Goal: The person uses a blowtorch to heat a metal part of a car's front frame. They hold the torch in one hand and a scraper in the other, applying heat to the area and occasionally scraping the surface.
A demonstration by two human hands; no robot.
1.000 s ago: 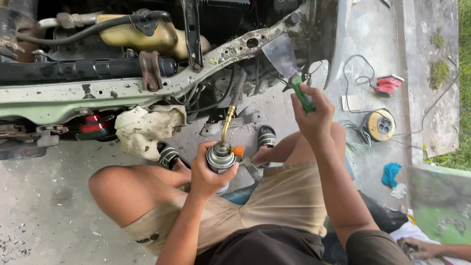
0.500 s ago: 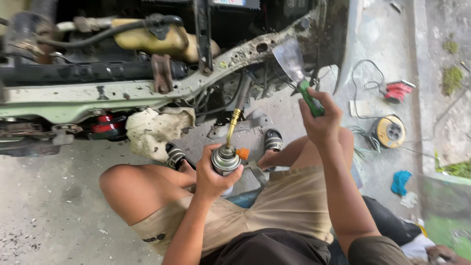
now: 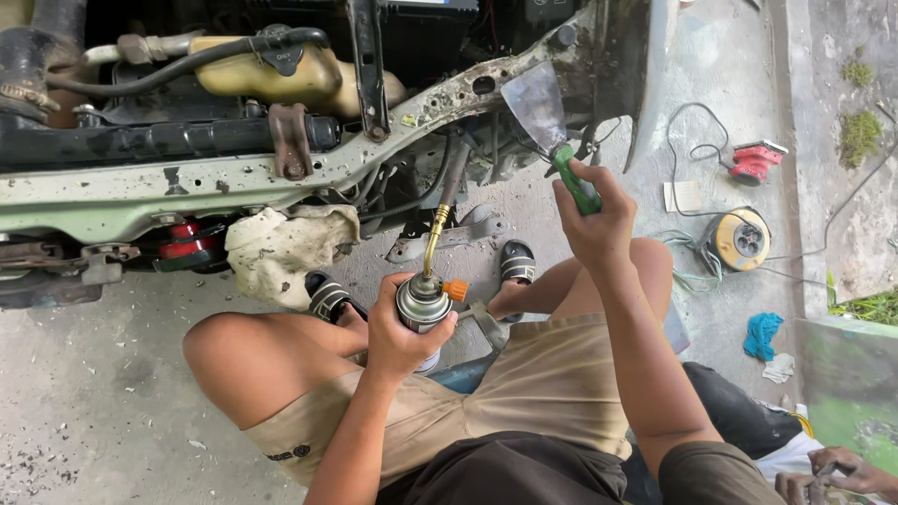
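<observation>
The left hand (image 3: 398,332) is wrapped around a small gas torch (image 3: 423,304), a silvery metal canister with an orange knob and a thin, curved brass nozzle pointing up at the car's front frame (image 3: 234,178). The right hand (image 3: 594,220) grips the green handle of a scraper (image 3: 552,126), whose flat, dull steel blade rests against the pitted, rust-speckled pale green metal. A crumpled, stained cloth (image 3: 281,248) hangs under the frame, above rough concrete floor (image 3: 75,411).
</observation>
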